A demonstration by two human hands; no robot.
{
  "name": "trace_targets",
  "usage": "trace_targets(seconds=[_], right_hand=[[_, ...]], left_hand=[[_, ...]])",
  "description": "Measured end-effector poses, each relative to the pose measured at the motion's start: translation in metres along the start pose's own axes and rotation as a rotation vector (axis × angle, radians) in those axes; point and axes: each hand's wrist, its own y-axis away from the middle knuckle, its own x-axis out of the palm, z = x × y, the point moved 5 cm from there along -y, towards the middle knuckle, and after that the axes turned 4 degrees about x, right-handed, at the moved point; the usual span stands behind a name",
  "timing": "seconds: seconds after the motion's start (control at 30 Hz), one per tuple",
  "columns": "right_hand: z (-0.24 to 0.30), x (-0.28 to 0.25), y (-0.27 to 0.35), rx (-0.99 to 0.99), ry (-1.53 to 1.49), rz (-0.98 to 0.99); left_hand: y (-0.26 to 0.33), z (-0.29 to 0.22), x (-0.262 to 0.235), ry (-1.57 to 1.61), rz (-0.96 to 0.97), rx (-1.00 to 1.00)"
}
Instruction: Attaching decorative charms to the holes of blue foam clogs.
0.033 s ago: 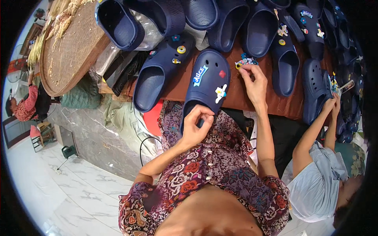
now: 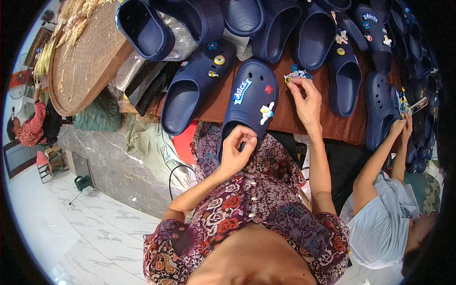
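A navy blue clog (image 2: 254, 95) lies in front of me, its toe pointing away. It carries a lettered blue-and-white charm (image 2: 241, 92), a red charm (image 2: 268, 90) and a white figure charm (image 2: 266, 113). My left hand (image 2: 237, 148) is closed at the clog's heel-side opening, thumb and fingers curled round the edge; part of the grip is hidden. On the brown tabletop right of the clog is a small heap of colourful shoe charms (image 2: 299, 73). My right hand (image 2: 306, 99) reaches into its near edge, fingertips pinched at a small yellowish charm.
Another clog with charms (image 2: 183, 95) lies to the left, and several more line the far side of the brown table (image 2: 323, 128). A round woven tray (image 2: 90, 61) stands at far left. At right, a co-worker's hands (image 2: 403, 123) handle charms beside a clog (image 2: 380, 107).
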Motion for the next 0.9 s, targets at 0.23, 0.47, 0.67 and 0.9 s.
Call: trace_targets(seconds=[0.23, 0.47, 0.67, 0.9], right_hand=[[0.017, 0.024, -0.006, 0.056, -0.158, 0.05], [0.043, 0.044, -0.012, -0.007, -0.333, 0.206], [0.042, 0.05, -0.016, -0.018, -0.305, 0.192], [0.037, 0.052, -0.015, 0.08, -0.382, 0.214]], left_hand=[[-0.039, 0.015, 0.009, 0.487, -0.194, -0.275], [-0.084, 0.022, 0.032, 0.874, -0.127, -0.374], [-0.092, 0.049, 0.031, 1.157, 0.128, -0.31], [-0.084, 0.043, 0.031, 1.036, 0.017, -0.405]])
